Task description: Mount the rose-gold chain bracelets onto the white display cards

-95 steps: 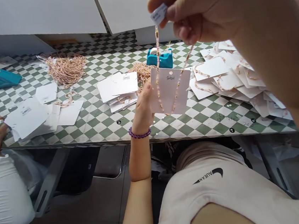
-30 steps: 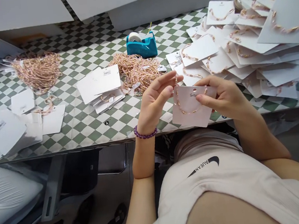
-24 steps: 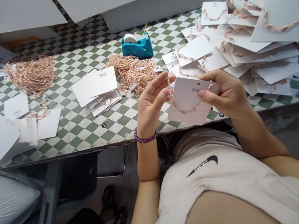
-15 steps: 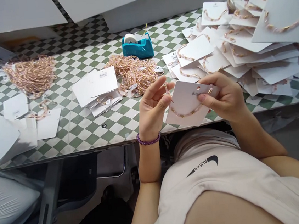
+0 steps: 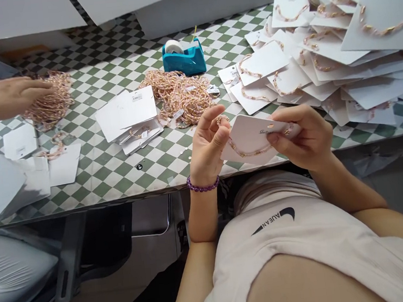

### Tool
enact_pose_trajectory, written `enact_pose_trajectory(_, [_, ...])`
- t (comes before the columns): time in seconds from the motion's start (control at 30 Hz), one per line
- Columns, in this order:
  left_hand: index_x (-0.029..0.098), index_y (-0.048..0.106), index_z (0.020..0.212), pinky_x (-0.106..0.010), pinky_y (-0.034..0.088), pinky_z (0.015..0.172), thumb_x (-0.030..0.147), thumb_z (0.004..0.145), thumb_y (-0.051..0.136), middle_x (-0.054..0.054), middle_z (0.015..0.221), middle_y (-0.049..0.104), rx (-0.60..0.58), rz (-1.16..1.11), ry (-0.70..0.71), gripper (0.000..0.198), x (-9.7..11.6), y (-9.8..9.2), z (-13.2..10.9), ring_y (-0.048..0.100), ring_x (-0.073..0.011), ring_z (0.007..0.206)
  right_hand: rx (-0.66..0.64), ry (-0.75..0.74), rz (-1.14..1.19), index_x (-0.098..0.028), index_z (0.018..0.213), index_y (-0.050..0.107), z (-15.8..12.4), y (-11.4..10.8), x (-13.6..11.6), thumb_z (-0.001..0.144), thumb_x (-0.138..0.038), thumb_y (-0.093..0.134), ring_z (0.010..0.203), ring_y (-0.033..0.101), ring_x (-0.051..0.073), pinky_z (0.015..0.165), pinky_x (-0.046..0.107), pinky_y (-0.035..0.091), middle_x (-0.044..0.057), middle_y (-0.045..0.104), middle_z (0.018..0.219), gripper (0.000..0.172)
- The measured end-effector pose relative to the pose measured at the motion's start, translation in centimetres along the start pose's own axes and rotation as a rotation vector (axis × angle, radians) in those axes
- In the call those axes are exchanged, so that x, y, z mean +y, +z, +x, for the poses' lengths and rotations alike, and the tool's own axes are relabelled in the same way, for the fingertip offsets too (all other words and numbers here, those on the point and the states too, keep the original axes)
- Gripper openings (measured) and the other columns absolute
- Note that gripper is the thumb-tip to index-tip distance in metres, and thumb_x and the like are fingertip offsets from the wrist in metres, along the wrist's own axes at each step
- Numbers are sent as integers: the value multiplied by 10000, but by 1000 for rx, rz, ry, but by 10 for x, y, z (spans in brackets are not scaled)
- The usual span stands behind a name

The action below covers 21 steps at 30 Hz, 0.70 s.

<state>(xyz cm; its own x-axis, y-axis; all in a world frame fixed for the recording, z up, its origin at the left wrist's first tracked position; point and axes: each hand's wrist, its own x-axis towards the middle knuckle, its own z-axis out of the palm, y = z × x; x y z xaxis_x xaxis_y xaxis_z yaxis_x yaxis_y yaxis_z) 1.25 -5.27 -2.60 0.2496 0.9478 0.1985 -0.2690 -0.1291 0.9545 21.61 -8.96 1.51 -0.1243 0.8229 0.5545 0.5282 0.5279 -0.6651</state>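
My right hand (image 5: 302,135) pinches the right edge of a white jewelry card (image 5: 247,129), thumb on its front. A pink-and-gold beaded necklace (image 5: 255,153) curves across the card's lower face. At the card's left side, my left hand (image 5: 210,143) is closed on the necklace's loose end, thumb against fingertips. A purple bead bracelet circles my left wrist. Just beyond my left hand lies a heap of similar beaded strands (image 5: 184,95), some with small white tags.
A teal tape dispenser (image 5: 185,61) stands behind the heap. Carded necklaces (image 5: 322,66) are piled at the right. White cards (image 5: 129,113) lie left of centre, more cards (image 5: 1,184) at far left. Another person's hand (image 5: 12,99) reaches over a second strand heap (image 5: 52,102).
Another person's hand has come in from the left over the far heap of strands. My card has tilted flatter, and the loose necklace end is now bunched at my left fingertips.
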Motion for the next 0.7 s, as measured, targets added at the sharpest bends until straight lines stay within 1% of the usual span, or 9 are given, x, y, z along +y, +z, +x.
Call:
enact_pose_trajectory(0.07, [378,521,1358,-336,535,773,842,844,525,-34,968,596,-7,10,-16,693,-2,4,0,658,-231,989,13,-33,17,-298,1090,668,-1,-1,1,928,-444,635,594,551,147,517,313,487,35,696,891,220])
enact_pose_trajectory(0.13, [369,525,1325,-331,520,776,855,851,491,-31,968,577,-8,16,-28,680,-2,8,0,644,-217,967,23,-91,54,-308,1098,670,-1,-2,0,928,-376,658,598,554,135,517,295,479,24,703,904,183])
enact_pose_trajectory(0.2, [359,558,1239,-309,500,729,845,835,537,-18,915,549,0,-12,-8,632,0,11,0,626,-190,882,35,-127,59,-319,1107,673,-2,-3,0,925,-329,673,610,564,127,526,281,484,15,707,913,183])
enact_pose_trajectory(0.3, [334,602,1115,-278,469,645,795,821,626,-2,826,515,17,-80,50,546,4,15,1,586,-154,750,86,-126,11,-310,1114,680,-2,0,1,932,-365,663,617,580,129,527,274,502,15,702,901,191])
enact_pose_trajectory(0.4, [293,634,1025,-255,464,608,721,851,662,1,807,549,23,-89,97,463,9,17,1,554,-122,675,152,-174,47,-298,1147,674,-3,7,3,917,-329,671,628,594,109,523,235,501,-3,700,895,232])
enact_pose_trajectory(0.47, [251,640,907,-239,467,607,676,872,671,5,779,574,48,-30,130,428,11,17,2,544,-106,656,180,-188,89,-292,1161,672,-2,11,3,903,-262,673,639,600,94,532,211,502,-15,703,904,260])
enact_pose_trajectory(0.53, [217,635,807,-231,480,632,644,903,651,6,737,591,80,72,167,438,15,18,1,557,-104,670,204,-168,98,-287,1140,680,0,13,3,905,-240,663,639,604,90,537,209,509,-16,704,904,241])
enact_pose_trajectory(0.6, [197,650,769,-232,488,654,622,939,611,2,714,608,93,176,203,460,18,20,1,573,-110,688,224,-142,82,-283,1097,691,3,13,3,913,-264,656,619,595,90,529,217,507,-14,698,881,189])
enact_pose_trajectory(0.7, [178,668,764,-231,461,611,601,977,556,0,681,594,62,302,230,487,24,20,1,547,-110,657,236,-106,67,-268,1048,701,6,11,4,911,-285,659,579,557,81,498,214,473,-16,675,827,144])
